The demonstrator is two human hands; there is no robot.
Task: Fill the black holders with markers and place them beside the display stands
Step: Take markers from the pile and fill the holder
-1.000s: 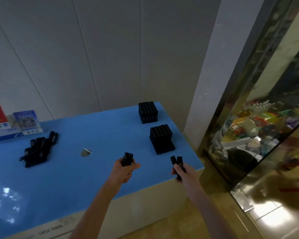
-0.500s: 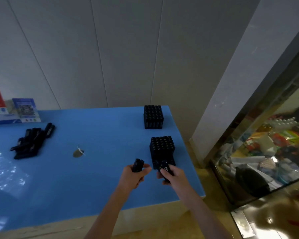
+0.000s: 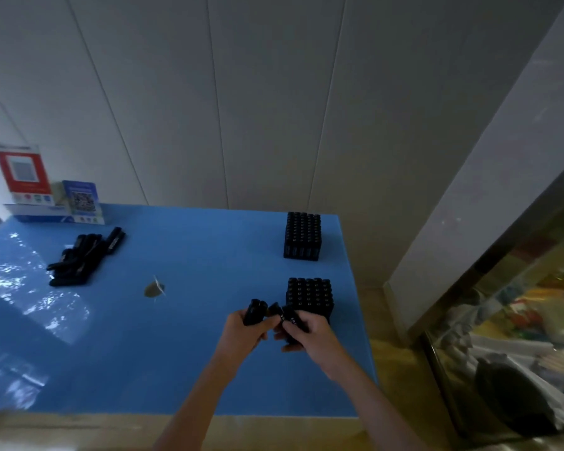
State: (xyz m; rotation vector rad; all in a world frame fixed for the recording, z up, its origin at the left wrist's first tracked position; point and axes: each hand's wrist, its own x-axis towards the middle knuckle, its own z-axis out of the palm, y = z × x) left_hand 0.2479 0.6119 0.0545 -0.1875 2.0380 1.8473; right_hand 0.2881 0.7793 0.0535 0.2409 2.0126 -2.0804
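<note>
Black markers (image 3: 84, 259), black holders (image 3: 310, 295), blue table (image 3: 189, 340), possibly brown scrap (image 3: 154, 289).

no wording can be read anywhere. the blue display stand (image 3: 82, 202) bears a qr-style code pattern, and the red display stand (image 3: 23, 172) behind it bears a pale square panel too blurred to make out. small pale marks on the markers (image 3: 86, 260) are illegible.
</note>
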